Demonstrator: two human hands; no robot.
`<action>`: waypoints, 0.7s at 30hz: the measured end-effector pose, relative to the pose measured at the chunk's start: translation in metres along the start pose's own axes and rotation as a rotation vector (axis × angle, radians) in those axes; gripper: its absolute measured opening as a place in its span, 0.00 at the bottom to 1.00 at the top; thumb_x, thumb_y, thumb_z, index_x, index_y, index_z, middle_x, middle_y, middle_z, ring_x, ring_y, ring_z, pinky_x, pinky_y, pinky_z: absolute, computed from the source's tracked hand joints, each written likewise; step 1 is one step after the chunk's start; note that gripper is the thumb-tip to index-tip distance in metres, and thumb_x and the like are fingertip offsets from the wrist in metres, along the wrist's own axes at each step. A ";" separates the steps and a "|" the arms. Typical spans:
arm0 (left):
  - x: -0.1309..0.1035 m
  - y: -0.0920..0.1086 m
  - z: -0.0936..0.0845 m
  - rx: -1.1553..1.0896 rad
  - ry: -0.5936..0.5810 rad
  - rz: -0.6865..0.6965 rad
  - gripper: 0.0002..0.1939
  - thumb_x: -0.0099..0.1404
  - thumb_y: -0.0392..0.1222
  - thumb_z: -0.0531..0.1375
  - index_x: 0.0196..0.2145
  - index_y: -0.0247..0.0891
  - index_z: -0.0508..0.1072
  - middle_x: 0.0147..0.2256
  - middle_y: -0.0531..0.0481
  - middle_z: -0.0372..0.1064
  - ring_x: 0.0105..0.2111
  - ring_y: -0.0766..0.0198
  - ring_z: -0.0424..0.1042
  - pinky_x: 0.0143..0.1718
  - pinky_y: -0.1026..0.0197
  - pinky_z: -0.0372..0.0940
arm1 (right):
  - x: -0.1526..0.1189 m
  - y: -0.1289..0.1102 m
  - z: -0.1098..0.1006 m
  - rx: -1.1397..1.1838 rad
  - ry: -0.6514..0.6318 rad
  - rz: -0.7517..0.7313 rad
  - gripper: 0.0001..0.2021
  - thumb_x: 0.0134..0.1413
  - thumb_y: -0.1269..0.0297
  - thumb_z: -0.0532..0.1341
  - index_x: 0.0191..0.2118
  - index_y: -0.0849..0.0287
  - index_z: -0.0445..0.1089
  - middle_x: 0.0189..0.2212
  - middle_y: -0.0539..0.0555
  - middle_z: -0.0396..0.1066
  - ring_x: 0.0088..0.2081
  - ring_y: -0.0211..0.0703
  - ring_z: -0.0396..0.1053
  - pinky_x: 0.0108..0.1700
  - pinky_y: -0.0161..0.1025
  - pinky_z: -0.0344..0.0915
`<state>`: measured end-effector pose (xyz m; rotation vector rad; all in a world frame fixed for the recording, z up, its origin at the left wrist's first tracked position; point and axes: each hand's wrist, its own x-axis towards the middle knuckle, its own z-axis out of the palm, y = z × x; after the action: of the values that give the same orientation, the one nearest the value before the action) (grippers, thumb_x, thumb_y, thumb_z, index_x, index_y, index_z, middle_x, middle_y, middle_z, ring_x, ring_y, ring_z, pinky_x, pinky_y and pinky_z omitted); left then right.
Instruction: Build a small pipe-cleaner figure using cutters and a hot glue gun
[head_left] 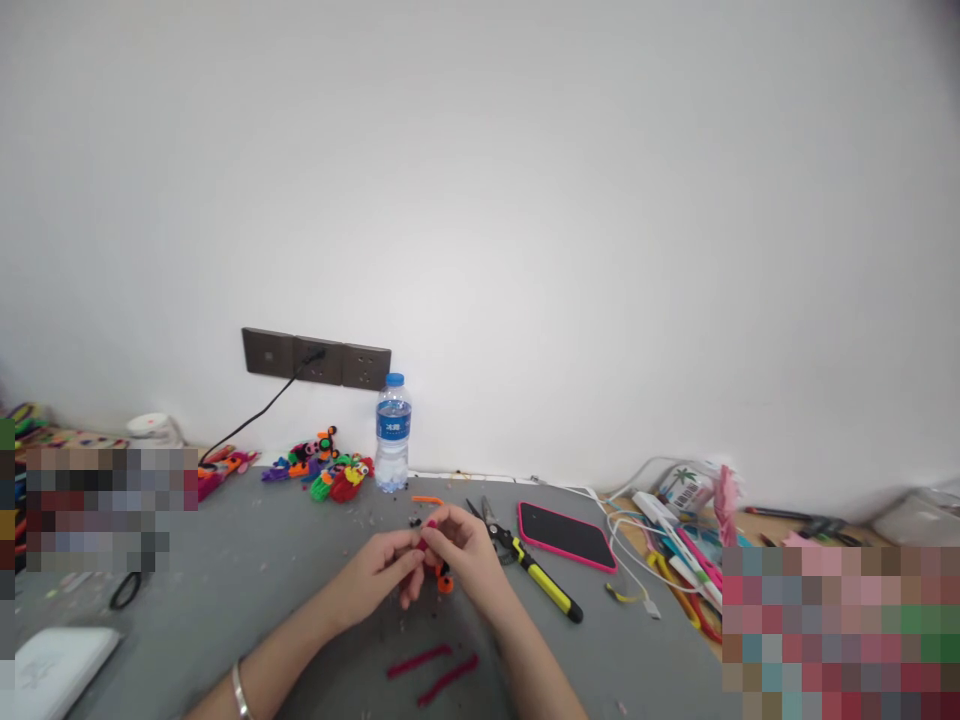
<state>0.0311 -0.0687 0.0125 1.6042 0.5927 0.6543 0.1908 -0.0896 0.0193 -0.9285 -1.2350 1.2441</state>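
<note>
My left hand (390, 568) and my right hand (459, 540) meet over the grey mat, fingertips pinched together. Between them is a small magenta piece of fuzzy pipe cleaner (427, 535), mostly covered by the fingers. Just under my right hand an orange-and-black fuzzy piece (445, 582) shows; whether it is held or lies on the mat I cannot tell. Closer to me lie two magenta pipe cleaners (418, 661), roughly side by side. An orange pipe cleaner (427, 499) lies beyond the fingers. To the right of my right hand rest cutters (536, 568) with yellow-and-black handles.
A water bottle (394, 440) stands by the wall, beside a pile of colourful fuzzy figures (330, 472). A pink-edged phone (566, 536) lies right of the cutters, near white cables (637, 580). A white device (64, 668) sits at front left. Wall sockets (315, 358) hold a black plug.
</note>
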 end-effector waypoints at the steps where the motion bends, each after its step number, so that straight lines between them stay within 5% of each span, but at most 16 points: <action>1: 0.000 -0.001 0.000 0.054 0.015 0.007 0.20 0.67 0.56 0.51 0.32 0.35 0.68 0.19 0.58 0.60 0.18 0.70 0.58 0.23 0.67 0.57 | 0.001 0.004 0.001 0.001 0.011 -0.003 0.19 0.45 0.49 0.67 0.28 0.60 0.65 0.18 0.45 0.64 0.19 0.32 0.60 0.24 0.31 0.57; 7: -0.005 0.003 0.000 0.340 0.058 0.048 0.21 0.71 0.52 0.45 0.28 0.37 0.68 0.18 0.58 0.55 0.20 0.68 0.57 0.25 0.66 0.53 | 0.003 0.007 0.002 -0.049 0.027 -0.014 0.16 0.51 0.50 0.63 0.29 0.58 0.63 0.17 0.44 0.61 0.17 0.35 0.62 0.22 0.33 0.57; 12: -0.002 0.002 -0.004 0.340 0.129 0.059 0.21 0.71 0.51 0.44 0.35 0.37 0.71 0.13 0.58 0.58 0.16 0.66 0.58 0.27 0.65 0.56 | -0.011 -0.019 -0.027 -0.737 0.183 -0.072 0.07 0.51 0.61 0.61 0.36 0.57 0.69 0.35 0.56 0.69 0.37 0.48 0.67 0.40 0.43 0.63; 15: 0.000 -0.004 -0.009 0.281 0.224 0.041 0.21 0.70 0.52 0.45 0.38 0.36 0.71 0.13 0.59 0.59 0.16 0.66 0.57 0.23 0.66 0.55 | -0.024 -0.031 -0.043 -1.191 0.317 0.266 0.16 0.46 0.62 0.63 0.43 0.60 0.68 0.44 0.65 0.65 0.47 0.62 0.64 0.46 0.52 0.62; 18: 0.002 -0.011 -0.014 0.233 0.315 0.035 0.21 0.69 0.53 0.46 0.40 0.36 0.71 0.13 0.59 0.57 0.16 0.67 0.56 0.21 0.66 0.54 | -0.029 -0.034 -0.046 -1.369 0.302 0.619 0.30 0.42 0.58 0.66 0.52 0.62 0.63 0.51 0.71 0.60 0.54 0.72 0.59 0.45 0.58 0.61; 21: 0.004 -0.016 -0.019 0.201 0.359 0.030 0.23 0.68 0.56 0.47 0.42 0.34 0.71 0.14 0.60 0.56 0.16 0.67 0.57 0.21 0.66 0.55 | -0.028 -0.032 -0.044 -1.436 0.252 0.702 0.33 0.41 0.60 0.65 0.56 0.61 0.59 0.54 0.70 0.58 0.56 0.71 0.57 0.46 0.58 0.60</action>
<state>0.0207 -0.0505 -0.0011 1.6960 0.9228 0.9395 0.2418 -0.1167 0.0397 -2.6201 -1.5889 0.4822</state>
